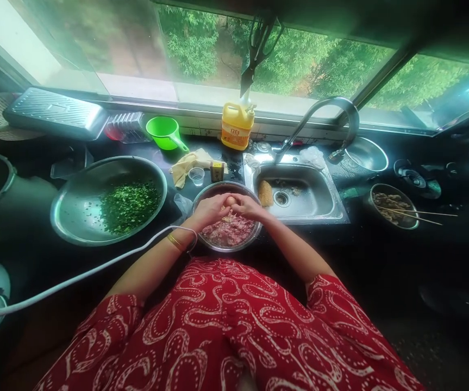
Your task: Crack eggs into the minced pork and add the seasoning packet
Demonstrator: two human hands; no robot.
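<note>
Both of my hands meet over a steel bowl (254, 234) of pink minced meat (226, 232). Between the fingertips is a brownish egg (230, 201). My left hand (213, 209) grips it from the left, fingers curled, and my right hand (245, 207) grips it from the right. Whether the shell is cracked is too small to tell. To the left, a wide steel basin (75, 212) holds chopped green leaves (130, 206). Behind the bowl stand a small clear cup (197, 176) and a small dark-and-yellow box (217, 171).
Right of the bowl is a steel sink (316, 190) with a curved faucet (319, 108). A yellow jug (237, 127) and green dipper (164, 133) stand behind. A white cable (95, 274) crosses near my left forearm. A bowl with chopsticks (395, 205) sits far right.
</note>
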